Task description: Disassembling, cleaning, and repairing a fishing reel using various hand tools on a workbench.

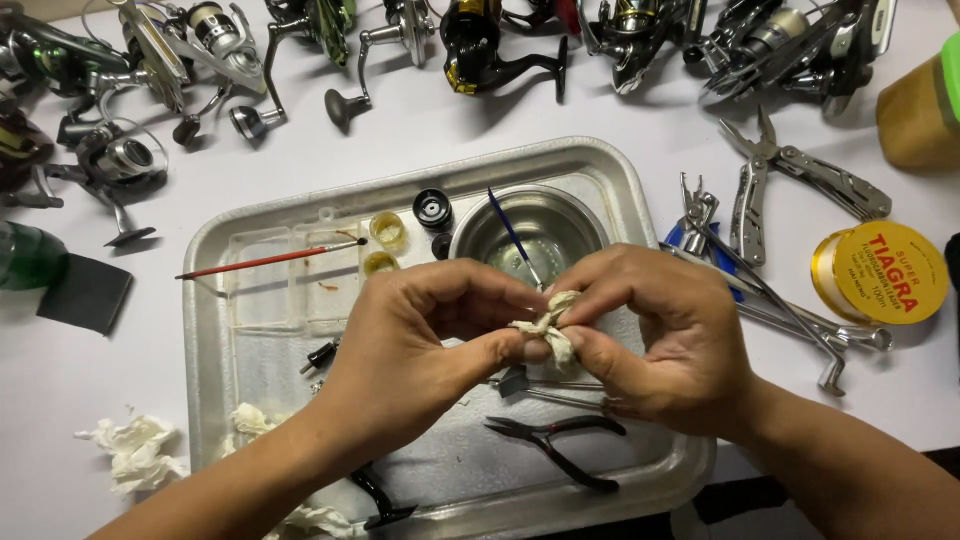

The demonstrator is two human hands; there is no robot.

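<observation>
A crumpled scrap of stained tissue (548,325) is pinched between the fingertips of both hands above the middle of the metal tray (640,215). The left hand (420,340) is closed on the scrap's left end with thumb and forefinger, and the right hand (650,330) is closed on its right end in the same manner; whether a small part is wrapped inside the tissue cannot be told, since the wad hides it.

The step in hand is judged to be a wiping or twisting of the tissue (possibly around some small component) during cleaning work on fishing reels. A firm, turning pinch from both sets of fingertips would be called for next, with the wad kept over the tray so that anything dropped is caught.

Behind the hands a round steel bowl (560,225) is set in the tray, with a blue-handled brush (510,235) resting in it. A red-handled brush (265,261) lies across a clear plastic divider tray (270,295), beside 2 small pots of yellowish grease (387,231). Black-handled pliers (560,445) lie near the tray's front edge. A row of fishing reels (480,40) is laid out at the far side of the table, a folding multi-tool (790,180) and a yellow spool of line (880,272) lie to the right, and used tissue wads (135,450) lie at the left
</observation>
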